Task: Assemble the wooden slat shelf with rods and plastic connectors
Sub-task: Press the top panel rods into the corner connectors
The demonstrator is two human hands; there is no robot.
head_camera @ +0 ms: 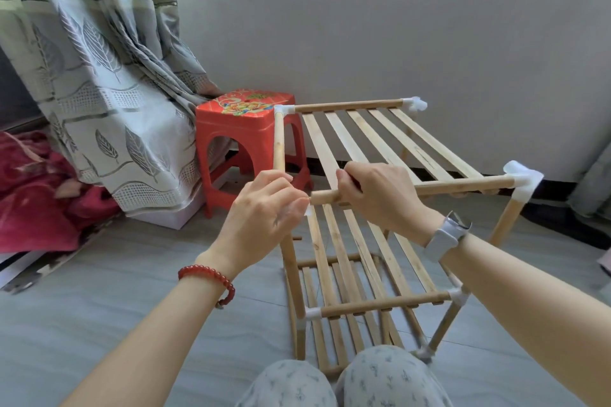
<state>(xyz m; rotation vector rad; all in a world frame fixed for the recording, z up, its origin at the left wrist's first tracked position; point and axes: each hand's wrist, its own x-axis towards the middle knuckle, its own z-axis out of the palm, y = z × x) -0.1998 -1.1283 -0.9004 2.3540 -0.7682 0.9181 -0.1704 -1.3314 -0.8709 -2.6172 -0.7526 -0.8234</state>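
Observation:
A wooden slat shelf [380, 142] stands on the floor before my knees, with three slatted tiers joined by rods and white plastic connectors [524, 180]. My right hand [380, 195] grips the top tier's front rod [463, 186] near its bare left end. My left hand [264, 208] sits just left of that end, fingers curled around a white connector [309, 212] that is mostly hidden. The top tier's left side rod [278, 142] hangs from the back left connector [283, 109], its lower end free above my left hand.
A red plastic stool [244, 132] stands behind the shelf's left side. A patterned curtain [109, 82] hangs at left over a white box, with red cloth [36, 188] on the floor. A grey wall runs behind. Grey floor spreads left of my arms.

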